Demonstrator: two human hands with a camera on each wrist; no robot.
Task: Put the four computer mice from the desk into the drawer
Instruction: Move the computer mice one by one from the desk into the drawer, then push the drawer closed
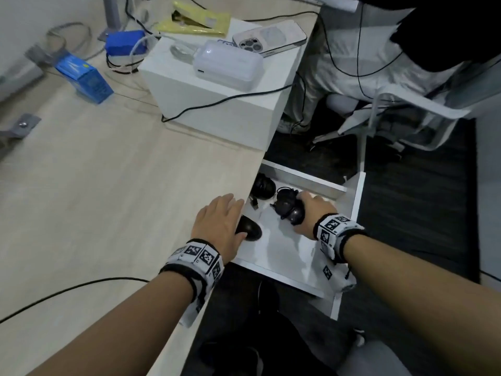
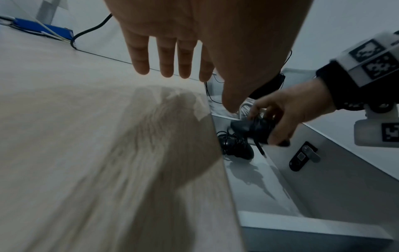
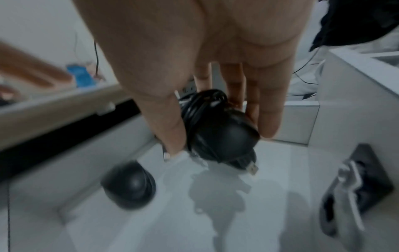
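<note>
The white drawer (image 1: 287, 251) stands pulled out beside the desk's (image 1: 108, 185) right edge. My right hand (image 1: 311, 213) reaches into it and grips a black mouse (image 1: 291, 210) with its cable coiled round it; the mouse (image 3: 220, 136) hangs just above the drawer floor. A plain black mouse (image 1: 250, 229) lies on the floor near the desk edge, also seen as the mouse (image 3: 129, 185) in the right wrist view. Another black mouse (image 1: 261, 185) with a cable lies at the back left. My left hand (image 1: 219, 221) hovers over the desk edge, fingers (image 2: 166, 59) straight, holding nothing.
A white box (image 1: 217, 104) on the desk carries a power bank (image 1: 227, 63) and a phone (image 1: 271, 36). A blue carton (image 1: 84, 77) and black cables lie further left. A lock (image 2: 302, 156) sits inside the drawer front. A white chair (image 1: 406, 112) stands beyond the drawer.
</note>
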